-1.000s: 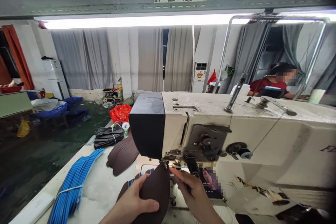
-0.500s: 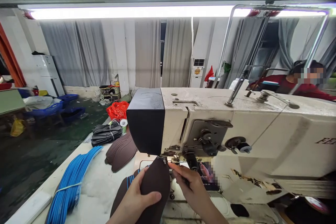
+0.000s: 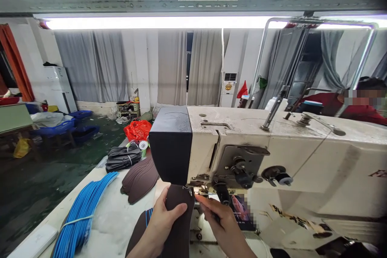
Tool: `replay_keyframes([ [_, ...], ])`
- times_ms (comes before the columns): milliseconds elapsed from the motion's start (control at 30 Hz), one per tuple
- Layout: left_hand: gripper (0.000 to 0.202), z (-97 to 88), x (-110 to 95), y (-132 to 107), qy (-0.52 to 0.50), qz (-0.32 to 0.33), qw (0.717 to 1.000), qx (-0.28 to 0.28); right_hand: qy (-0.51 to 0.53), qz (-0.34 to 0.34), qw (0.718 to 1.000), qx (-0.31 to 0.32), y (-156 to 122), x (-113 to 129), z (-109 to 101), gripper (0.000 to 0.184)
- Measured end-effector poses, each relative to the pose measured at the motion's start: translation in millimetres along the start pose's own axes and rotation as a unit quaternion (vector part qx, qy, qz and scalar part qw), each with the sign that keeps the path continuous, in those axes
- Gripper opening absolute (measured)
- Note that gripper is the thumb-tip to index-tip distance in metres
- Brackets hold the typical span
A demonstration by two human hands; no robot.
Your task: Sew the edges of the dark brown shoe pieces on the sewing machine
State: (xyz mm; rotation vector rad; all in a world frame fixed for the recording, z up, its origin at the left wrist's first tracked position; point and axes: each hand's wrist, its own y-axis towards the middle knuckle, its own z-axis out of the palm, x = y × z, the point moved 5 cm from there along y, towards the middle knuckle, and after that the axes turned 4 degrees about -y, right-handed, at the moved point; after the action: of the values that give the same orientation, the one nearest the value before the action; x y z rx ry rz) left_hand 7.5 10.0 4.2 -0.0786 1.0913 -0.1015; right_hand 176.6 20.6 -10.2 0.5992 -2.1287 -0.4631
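A dark brown fabric piece [image 3: 179, 225] with a curved edge runs under the needle area of a white sewing machine [image 3: 256, 129]. My left hand [image 3: 161, 219] grips it, thumb on top and fingers at its left edge. On the other side, my right hand [image 3: 222, 217] has its index fingertip by the presser foot [image 3: 191, 191], at the piece's right edge. Its other fingers are curled, and a dark thing shows under them that I cannot make out. More brown pieces with blue edging [image 3: 148, 217] lie under my left forearm.
A tied bundle of blue piping [image 3: 80, 209] and stacked brown pieces [image 3: 140, 179] lie left on the table. Behind them are a black bundle [image 3: 123, 157] and a red plastic bag [image 3: 137, 130]. A person in a red top [image 3: 335, 105] sits beyond the machine.
The brown piece has turned slightly at the needle, and its top now looks blunter. My left hand has shifted a little on it. The whole view has tilted slightly upward.
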Motion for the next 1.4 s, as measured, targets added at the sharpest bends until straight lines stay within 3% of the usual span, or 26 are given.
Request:
replay_keyframes([
  [267,0.059,1.1,11,6,-0.042,0.058,0.996,-0.047,0.002,-0.026,1.000,0.006,-2,-10,3,0.033],
  [433,0.062,-0.8,20,6,-0.013,0.024,0.999,-0.037,-0.001,-0.027,1.000,0.016,-1,-10,2,0.032],
  [567,0.069,-4.1,24,6,-0.019,-0.037,0.999,0.005,-0.011,-0.008,1.000,0.012,-1,-9,1,0.031],
  [700,0.069,-3.5,13,0,-0.010,-0.086,0.994,0.074,-0.004,-0.006,1.000,0.018,0,-5,2,0.031],
  [833,0.062,-3.6,-2,0,0.008,-0.093,0.990,0.102,-0.011,-0.014,1.000,0.009,1,-4,1,0.031],
  [967,0.054,-4.0,-4,11,0.034,-0.092,0.988,0.118,-0.024,-0.018,1.000,-0.005,2,-4,1,0.032],
  [1200,0.038,-8.1,1,28,0.013,-0.047,0.996,0.069,-0.002,-0.004,1.000,0.007,1,1,0,0.033],
  [1400,0.034,-1.6,15,17,-0.115,0.007,0.993,-0.012,-0.003,-0.008,1.000,-0.002,1,0,2,0.031],
])
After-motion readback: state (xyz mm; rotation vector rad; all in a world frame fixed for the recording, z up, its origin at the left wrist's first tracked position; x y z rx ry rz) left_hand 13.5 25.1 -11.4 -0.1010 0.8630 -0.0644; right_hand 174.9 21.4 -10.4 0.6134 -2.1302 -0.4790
